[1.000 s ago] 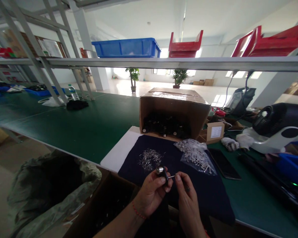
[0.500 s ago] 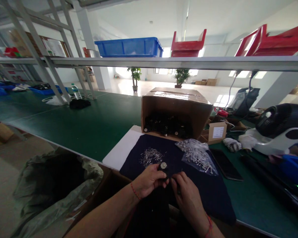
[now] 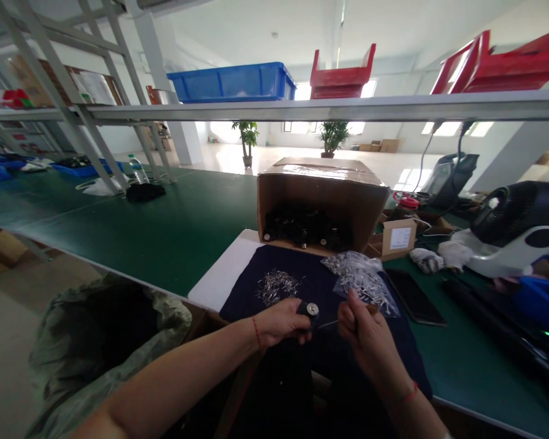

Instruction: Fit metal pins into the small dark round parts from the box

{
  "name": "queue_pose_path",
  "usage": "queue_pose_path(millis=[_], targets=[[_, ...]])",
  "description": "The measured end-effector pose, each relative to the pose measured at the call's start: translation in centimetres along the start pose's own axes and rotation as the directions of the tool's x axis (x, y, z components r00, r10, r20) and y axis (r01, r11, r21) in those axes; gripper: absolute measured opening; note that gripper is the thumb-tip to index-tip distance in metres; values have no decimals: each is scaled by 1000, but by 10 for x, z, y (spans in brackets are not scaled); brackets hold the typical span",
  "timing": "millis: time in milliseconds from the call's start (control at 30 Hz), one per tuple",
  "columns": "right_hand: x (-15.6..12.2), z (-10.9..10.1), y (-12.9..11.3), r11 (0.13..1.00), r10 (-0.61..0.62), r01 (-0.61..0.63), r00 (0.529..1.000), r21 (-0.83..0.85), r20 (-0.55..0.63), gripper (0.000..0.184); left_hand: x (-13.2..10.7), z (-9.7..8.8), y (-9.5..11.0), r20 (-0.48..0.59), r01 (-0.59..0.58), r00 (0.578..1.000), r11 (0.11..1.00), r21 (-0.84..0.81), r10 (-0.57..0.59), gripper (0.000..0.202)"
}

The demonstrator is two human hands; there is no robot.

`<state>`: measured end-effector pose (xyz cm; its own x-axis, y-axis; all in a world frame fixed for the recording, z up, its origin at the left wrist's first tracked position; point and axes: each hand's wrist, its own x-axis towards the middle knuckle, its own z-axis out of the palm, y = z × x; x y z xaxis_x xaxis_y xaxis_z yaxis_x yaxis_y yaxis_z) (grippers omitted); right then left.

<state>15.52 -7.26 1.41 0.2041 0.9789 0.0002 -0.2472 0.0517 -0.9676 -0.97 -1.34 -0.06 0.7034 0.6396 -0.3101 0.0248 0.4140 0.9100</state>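
Observation:
My left hand (image 3: pixel 287 323) is closed on a small black part with a round metal face (image 3: pixel 312 310), which points up toward me. In my closed right hand (image 3: pixel 363 326) is a screwdriver (image 3: pixel 328 324); its thin shaft points left at the black part, and most of the handle is hidden by my fingers. Whether the tip touches the part I cannot tell. A loose pile of small metal screws (image 3: pixel 278 286) lies on the dark cloth (image 3: pixel 247 283) beyond my left hand. Past my right hand lies a clear bag of screws (image 3: pixel 359 274).
Behind the cloth, a cardboard box (image 3: pixel 322 174) on its side holds several black parts. A phone (image 3: pixel 416 297), a small carton (image 3: pixel 398 239) and a fan (image 3: pixel 516 225) stand or lie to the right. A lined bin (image 3: pixel 165 329) is at lower left. Overhead runs a shelf (image 3: pixel 238 111).
My right hand has moved right and turned thumb up, bringing the screwdriver's shaft into view. My left hand has tilted the black part and shifted slightly right.

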Motion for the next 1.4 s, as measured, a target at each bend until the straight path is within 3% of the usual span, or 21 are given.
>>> queue_pose_path(millis=[100,433,767,900,1167,1400], targets=[[9,11,-5,991,80,-77,997,110,-23,63,0,1,1,5,-6,1000,999,32,6,17],[21,11,3,982,160,-164,986,90,53,70,-1,1,5,10,1,1000,995,101,-2,17],[24,17,5,979,202,-202,977,8,-74,71,0,3,5,12,-1,1000,989,150,-1,15],[19,17,3,983,183,-185,979,-8,-86,69,0,5,5,15,-2,1000,985,170,0,14],[6,6,-2,997,5,0,998,-79,56,56,-2,5,8,17,-9,1000,986,168,6,18],[9,12,9,999,7,-9,999,-36,-52,60,-4,7,10,54,-39,998,982,183,30,23]])
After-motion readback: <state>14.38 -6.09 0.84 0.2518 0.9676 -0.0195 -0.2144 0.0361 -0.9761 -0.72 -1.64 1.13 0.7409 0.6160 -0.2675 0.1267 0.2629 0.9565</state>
